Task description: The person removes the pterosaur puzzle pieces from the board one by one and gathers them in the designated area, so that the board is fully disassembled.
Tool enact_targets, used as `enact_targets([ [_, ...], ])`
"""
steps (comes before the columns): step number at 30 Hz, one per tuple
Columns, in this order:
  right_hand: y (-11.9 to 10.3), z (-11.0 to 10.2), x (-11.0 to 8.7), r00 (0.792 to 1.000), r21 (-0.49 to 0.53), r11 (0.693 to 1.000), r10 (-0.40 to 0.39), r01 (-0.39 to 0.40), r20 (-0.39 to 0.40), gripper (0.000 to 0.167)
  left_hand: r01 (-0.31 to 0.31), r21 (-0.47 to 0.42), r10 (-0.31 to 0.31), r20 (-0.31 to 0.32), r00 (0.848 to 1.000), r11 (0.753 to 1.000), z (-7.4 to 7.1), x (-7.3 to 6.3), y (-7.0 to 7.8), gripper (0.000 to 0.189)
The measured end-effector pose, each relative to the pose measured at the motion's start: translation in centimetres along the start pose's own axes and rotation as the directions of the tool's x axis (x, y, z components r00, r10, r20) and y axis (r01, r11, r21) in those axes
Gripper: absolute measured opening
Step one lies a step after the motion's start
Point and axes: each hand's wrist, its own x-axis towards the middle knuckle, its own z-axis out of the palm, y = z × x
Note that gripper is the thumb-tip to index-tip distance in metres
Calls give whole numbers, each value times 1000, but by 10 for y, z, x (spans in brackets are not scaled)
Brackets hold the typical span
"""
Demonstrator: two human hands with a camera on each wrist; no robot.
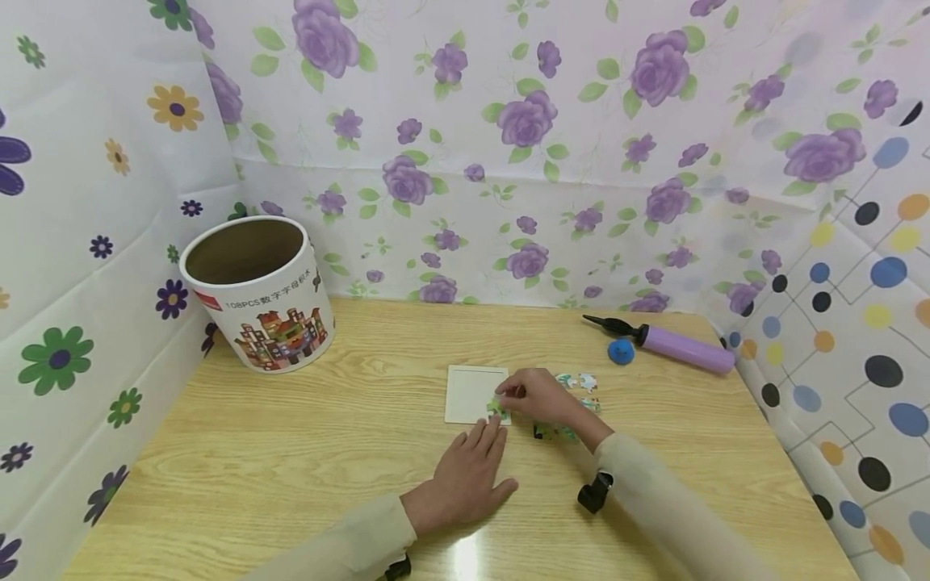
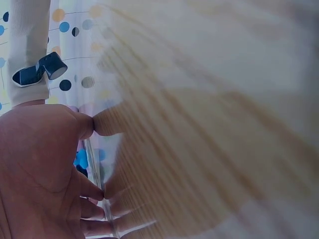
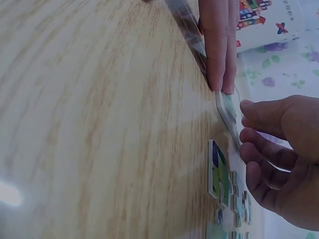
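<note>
A square white puzzle tray (image 1: 468,394) lies on the table with green puzzle pieces (image 1: 496,408) in its near right corner. My left hand (image 1: 471,474) lies flat with straight fingers, its fingertips on the tray's near edge by those pieces. From the right, my right hand (image 1: 541,395) reaches over the tray, fingers curled, thumb and forefinger pinching at a piece by the corner; the fingers partly hide the contact. In the right wrist view, the right hand (image 3: 284,154) is beside the tray's edge (image 3: 227,117). Loose puzzle pieces (image 3: 219,174) lie beneath it.
A large white printed bucket (image 1: 261,298) stands at the back left. Toward the back right lie a purple hand pump (image 1: 686,349) and a small blue object (image 1: 621,351). More loose pieces (image 1: 587,382) lie right of the tray, partly behind the right wrist. Patterned cloth surrounds the table.
</note>
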Motion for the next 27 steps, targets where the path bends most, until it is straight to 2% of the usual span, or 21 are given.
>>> enact_targets([
  [7,-2,3,4,1000,-42,999,-9,10,19,12,5,2,-5,27,1000,1000,-5,0,3,76],
  [16,-1,-5,1,999,44,999,28,-27,-17,7,15,-5,-15,28,999,1000,-6,0,3,76],
  [27,-3,-31,-22,997,62,998,37,-33,-73,15,18,22,-19,63,998,1000,-8,2,1,78],
])
